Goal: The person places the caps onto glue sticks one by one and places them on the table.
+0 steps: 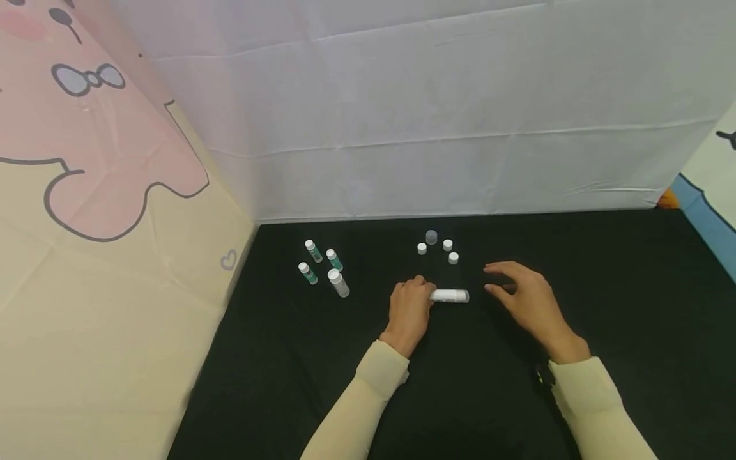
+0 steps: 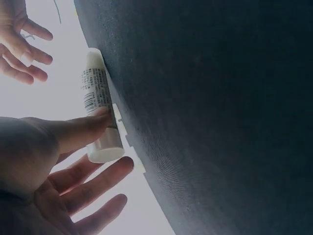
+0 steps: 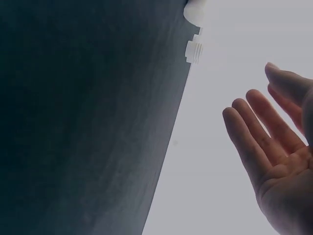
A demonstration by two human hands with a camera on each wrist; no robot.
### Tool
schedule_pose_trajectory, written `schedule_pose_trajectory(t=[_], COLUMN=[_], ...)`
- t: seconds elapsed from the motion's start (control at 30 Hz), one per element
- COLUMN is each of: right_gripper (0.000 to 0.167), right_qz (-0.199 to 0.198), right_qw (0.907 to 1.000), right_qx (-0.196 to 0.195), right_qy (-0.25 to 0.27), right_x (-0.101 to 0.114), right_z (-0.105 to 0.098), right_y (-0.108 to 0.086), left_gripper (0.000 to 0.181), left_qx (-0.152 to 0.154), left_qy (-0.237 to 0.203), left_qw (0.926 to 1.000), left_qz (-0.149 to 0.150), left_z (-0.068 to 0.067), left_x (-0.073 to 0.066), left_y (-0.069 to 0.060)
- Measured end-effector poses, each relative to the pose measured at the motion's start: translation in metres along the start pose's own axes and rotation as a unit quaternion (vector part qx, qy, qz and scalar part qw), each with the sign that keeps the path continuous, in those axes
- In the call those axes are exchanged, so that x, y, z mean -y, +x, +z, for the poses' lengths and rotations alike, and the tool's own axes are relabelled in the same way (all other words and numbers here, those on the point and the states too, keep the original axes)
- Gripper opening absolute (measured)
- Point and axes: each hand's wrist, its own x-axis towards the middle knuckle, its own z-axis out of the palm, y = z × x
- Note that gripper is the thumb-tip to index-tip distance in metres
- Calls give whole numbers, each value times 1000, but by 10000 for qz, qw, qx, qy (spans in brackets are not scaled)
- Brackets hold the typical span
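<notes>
My left hand holds a white tube lying crosswise, its translucent end pointing right. In the left wrist view the thumb presses the side of the tube, by a printed label with a barcode; part of the grip is hidden behind it. My right hand is off to the right of the tube, with thumb and fingers apart and nothing between them. Its fingers also look extended in the right wrist view.
Beyond the tube stand several small white caps and a translucent cap. Several green-labelled vials and a white bottle stand at the left on the black tabletop. A white cloth hangs behind.
</notes>
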Motion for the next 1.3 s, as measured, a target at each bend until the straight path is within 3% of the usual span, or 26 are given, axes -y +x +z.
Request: schedule_pose_trajectory(t=[0.33, 0.7, 0.97, 1.3], right_gripper=[34, 33, 33, 35], right_qz=[330, 458, 427, 523], right_qw=[9983, 9942, 9931, 9917], right_qx=[465, 928, 1019, 1051], right_qy=[-89, -295, -397, -518], right_x=[-2, -2, 1, 1], right_z=[0, 11, 20, 37], right_y=[18, 36, 52, 58], left_gripper=[23, 27, 27, 24], left_qx=[412, 404, -92, -681], left_qy=[382, 204, -349, -948], left_qw=[9983, 9987, 9954, 9776], left_qz=[-134, -254, -890, -1753], left_z=[1, -2, -12, -18], left_x=[0, 3, 16, 42], left_y=[1, -2, -15, -38])
